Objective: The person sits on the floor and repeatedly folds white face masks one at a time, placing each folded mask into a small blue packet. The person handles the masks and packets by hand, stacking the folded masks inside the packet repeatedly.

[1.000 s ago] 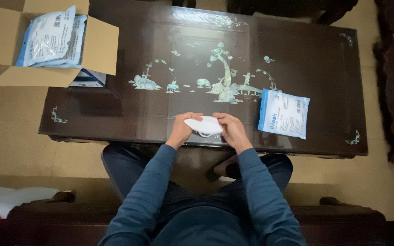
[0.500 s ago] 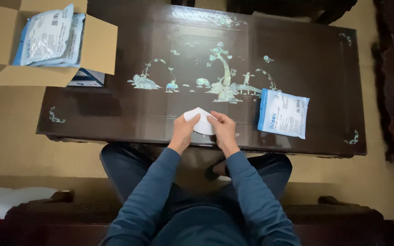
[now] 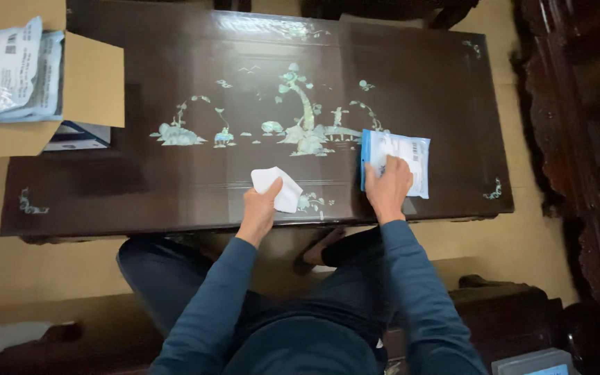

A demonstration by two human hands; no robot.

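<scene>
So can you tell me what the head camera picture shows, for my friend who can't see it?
A seated person in blue sleeves holds a folded white mask in the left hand and rests the right hand on a blue-and-white packet, on a dark wooden table with pearly inlaid pictures. An open cardboard box of similar packets sits at the far left.

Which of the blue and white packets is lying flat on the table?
The single packet under the right hand, on the dark table; the others stand in the cardboard box at far left.
</scene>
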